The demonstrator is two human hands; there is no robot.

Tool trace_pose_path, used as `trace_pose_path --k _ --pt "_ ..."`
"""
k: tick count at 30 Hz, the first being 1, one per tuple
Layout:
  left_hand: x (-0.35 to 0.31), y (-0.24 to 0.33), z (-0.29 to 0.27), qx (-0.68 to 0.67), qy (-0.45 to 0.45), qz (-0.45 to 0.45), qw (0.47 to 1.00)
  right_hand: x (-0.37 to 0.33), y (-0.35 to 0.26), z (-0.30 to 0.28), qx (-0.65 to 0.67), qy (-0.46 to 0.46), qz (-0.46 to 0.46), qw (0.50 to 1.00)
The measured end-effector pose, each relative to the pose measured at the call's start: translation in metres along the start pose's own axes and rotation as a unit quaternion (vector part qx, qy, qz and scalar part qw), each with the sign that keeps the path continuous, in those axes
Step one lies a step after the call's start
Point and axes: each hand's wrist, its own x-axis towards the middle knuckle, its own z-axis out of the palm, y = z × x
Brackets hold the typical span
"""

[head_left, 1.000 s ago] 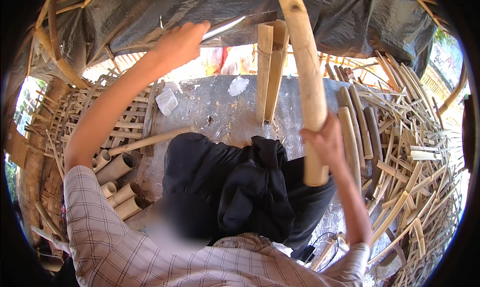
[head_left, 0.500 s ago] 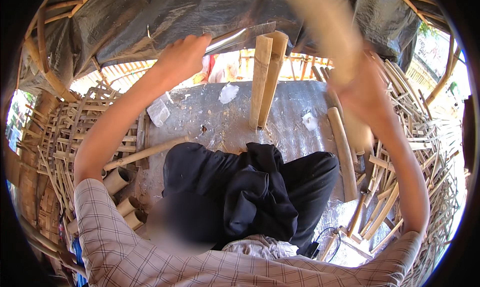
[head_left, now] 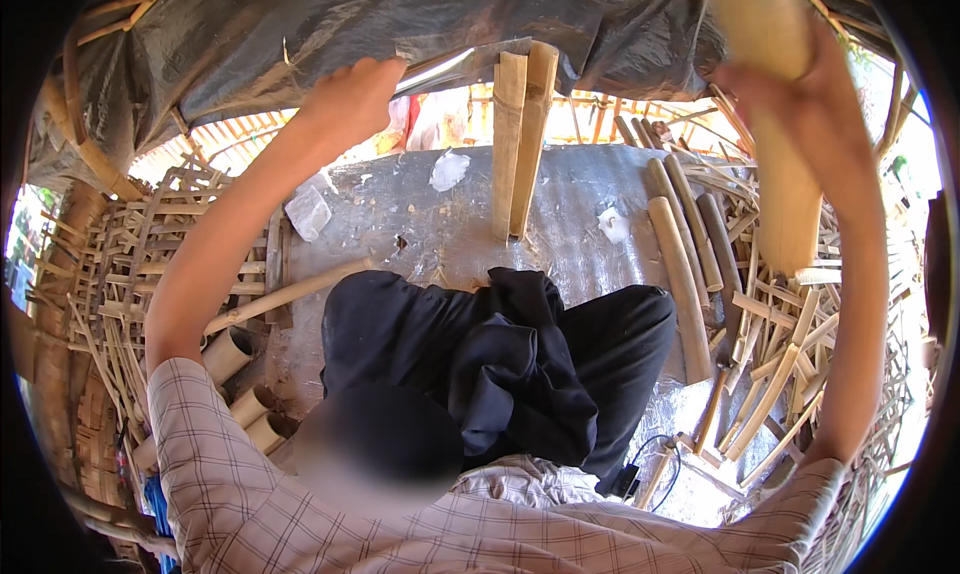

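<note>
My left hand [head_left: 352,102], reaching up and forward, is closed round the handle end of a long-bladed knife [head_left: 462,72]. Its blade runs right to the top of a split bamboo piece [head_left: 508,144], which stands upright on the grey sheet beside a second split half [head_left: 536,139]. The two halves touch or nearly touch; whether they are parted all the way down I cannot tell. High at the right, my right hand [head_left: 795,99] grips a thick pale bamboo club [head_left: 785,189], blurred by motion and held apart from the knife.
Cut bamboo lengths [head_left: 680,289] lie at the right of the grey sheet [head_left: 400,199], near a heap of strips [head_left: 790,374]. Woven bamboo racks [head_left: 190,244] and hollow tubes [head_left: 228,356] are at the left. Black plastic sheeting [head_left: 400,19] hangs in front.
My right hand has swung the club outward to the right, away from the knife. My left hand keeps the knife at the bamboo top, and the bamboo still stands upright.
</note>
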Motion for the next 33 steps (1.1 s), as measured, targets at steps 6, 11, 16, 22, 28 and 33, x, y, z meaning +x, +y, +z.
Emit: trace_pose_path --k 6,11,16,22,28,33 --pt "0.004 0.005 0.001 0.008 0.038 0.024 0.999 0.008 0.043 0.049 0.022 0.103 -0.064 0.992" --pt "-0.003 0.011 0.017 -0.019 0.002 0.031 0.999 -0.016 0.053 0.086 -0.153 -0.258 -0.028 0.953" --pt "-0.001 0.005 0.032 -0.048 0.026 0.033 0.998 -0.002 0.029 0.059 -0.112 -0.314 0.090 0.938" --pt "0.012 0.007 0.030 -0.021 0.047 0.057 0.997 -0.011 -0.013 0.002 0.025 -0.114 0.070 0.991" --pt "0.011 0.008 0.028 -0.031 0.037 0.071 0.996 0.005 0.018 0.040 0.138 0.081 -0.062 0.985" --pt "0.006 0.009 0.040 -0.032 0.011 0.075 0.997 -0.049 0.062 0.107 -0.123 -0.272 0.024 0.954"
